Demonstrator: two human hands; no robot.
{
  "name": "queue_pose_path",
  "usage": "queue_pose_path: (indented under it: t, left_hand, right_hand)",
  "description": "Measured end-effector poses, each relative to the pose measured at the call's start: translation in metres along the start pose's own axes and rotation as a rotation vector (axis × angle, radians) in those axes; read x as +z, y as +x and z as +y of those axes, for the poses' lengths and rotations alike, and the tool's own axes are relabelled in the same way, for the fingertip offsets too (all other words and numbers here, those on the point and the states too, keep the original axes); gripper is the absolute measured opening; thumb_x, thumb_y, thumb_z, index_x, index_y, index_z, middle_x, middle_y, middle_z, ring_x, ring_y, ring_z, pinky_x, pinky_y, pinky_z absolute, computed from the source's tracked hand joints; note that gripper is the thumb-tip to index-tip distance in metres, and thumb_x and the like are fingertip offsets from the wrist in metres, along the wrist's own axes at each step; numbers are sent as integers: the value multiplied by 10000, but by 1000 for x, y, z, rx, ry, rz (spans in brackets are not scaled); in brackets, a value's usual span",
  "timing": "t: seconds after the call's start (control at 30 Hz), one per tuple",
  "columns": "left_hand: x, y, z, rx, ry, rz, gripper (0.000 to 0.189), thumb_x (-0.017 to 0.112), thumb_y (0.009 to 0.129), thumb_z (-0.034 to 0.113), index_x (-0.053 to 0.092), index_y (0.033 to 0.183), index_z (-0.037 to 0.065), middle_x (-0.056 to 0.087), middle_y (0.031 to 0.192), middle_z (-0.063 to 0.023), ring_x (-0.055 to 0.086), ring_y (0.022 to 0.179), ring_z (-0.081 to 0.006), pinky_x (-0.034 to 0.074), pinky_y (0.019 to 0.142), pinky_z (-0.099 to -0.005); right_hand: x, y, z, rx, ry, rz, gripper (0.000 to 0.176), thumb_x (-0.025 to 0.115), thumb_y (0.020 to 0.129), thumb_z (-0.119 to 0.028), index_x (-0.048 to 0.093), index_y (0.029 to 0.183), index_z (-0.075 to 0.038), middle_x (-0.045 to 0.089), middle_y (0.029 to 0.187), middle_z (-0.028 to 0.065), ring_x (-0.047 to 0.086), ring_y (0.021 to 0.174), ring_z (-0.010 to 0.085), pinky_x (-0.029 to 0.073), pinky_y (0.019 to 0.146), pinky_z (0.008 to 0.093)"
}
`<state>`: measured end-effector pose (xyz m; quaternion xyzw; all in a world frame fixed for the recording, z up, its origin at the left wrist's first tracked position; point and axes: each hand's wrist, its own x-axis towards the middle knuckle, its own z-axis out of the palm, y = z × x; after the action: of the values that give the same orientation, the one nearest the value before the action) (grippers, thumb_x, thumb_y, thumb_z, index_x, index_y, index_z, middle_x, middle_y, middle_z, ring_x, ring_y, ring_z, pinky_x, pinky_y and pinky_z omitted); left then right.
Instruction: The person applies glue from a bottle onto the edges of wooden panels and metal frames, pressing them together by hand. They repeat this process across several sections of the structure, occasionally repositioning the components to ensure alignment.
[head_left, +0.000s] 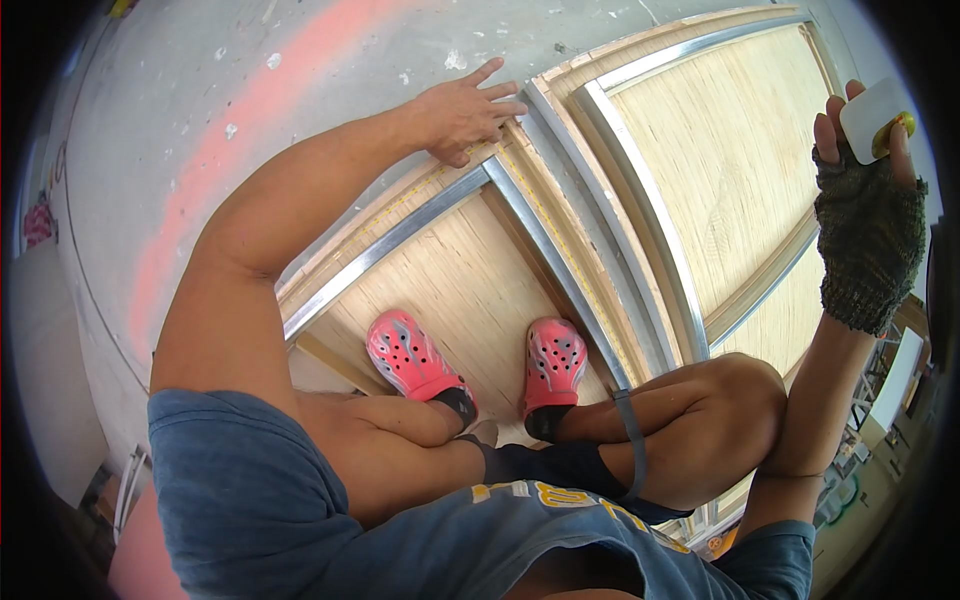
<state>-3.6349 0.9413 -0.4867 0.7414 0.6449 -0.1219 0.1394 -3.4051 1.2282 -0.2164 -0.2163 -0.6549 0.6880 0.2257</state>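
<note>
our left hand lies flat with fingers spread on the wooden edge at the corner of the near panel, just beyond where two metal strips meet. one strip runs back from the hand toward our left knee, the other toward our right knee. this hand grips nothing.

our right hand, in a fingerless knitted glove, is raised well apart from that corner, off to the right over the far panel. its fingertips pinch a small white pad with a yellow bit on one side; we cannot tell what it is.

the left hand is clearly the nearer to the corner. our pink shoes stand on the near panel between the strips, and the concrete floor lies beyond the left hand.
</note>
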Motion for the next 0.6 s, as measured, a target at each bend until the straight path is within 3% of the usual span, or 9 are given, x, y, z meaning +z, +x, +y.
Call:
queue_pose_path:
  t: [0.5,0.6]
  left_hand:
    - [5,-5,-1,16,7,7,446,782,764,335,788,1195,219,405,1655,-64,255,1591,-283,22,1337,-598]
    - [4,-4,0,7,23,-12,460,783,762,337,783,1208,225,399,1658,-65,253,1592,-286,24,1337,-595]
  right_hand:
    - [-11,3,4,-27,-15,-53,687,713,1016,-274,321,1468,62,471,1439,311,588,1321,411,570,1085,479]
    - [-6,2,0,12,94,-58,684,712,1015,-259,318,1470,68,474,1436,312,595,1309,409,581,1075,476]
